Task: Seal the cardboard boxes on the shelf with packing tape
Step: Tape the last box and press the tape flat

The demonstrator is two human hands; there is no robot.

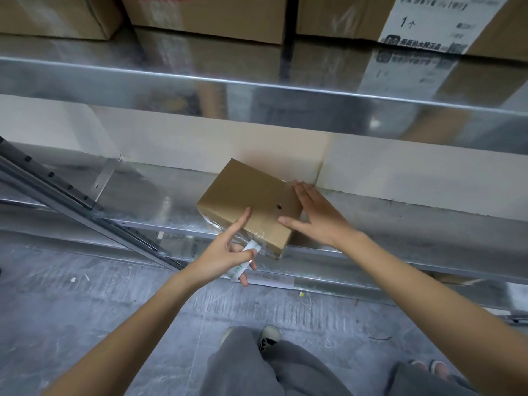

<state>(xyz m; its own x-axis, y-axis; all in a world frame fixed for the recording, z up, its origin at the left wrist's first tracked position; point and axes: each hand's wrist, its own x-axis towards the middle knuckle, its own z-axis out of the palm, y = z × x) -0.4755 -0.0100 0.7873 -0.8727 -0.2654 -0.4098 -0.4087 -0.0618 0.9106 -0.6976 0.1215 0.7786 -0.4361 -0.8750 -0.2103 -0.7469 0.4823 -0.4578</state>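
Left hand (pixel 225 254) grips tape roll (pixel 243 261) at box (pixel 251 201) edge.

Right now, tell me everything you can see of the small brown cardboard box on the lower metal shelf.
The small brown cardboard box is flat and rectangular, closed, with a small dark hole in its top. It lies turned at an angle on the shiny lower metal shelf, its near corner over the front edge. Clear tape shows along its near side. The right hand rests flat against its right end; the left hand, gripping a small white tool, touches the top with its forefinger.
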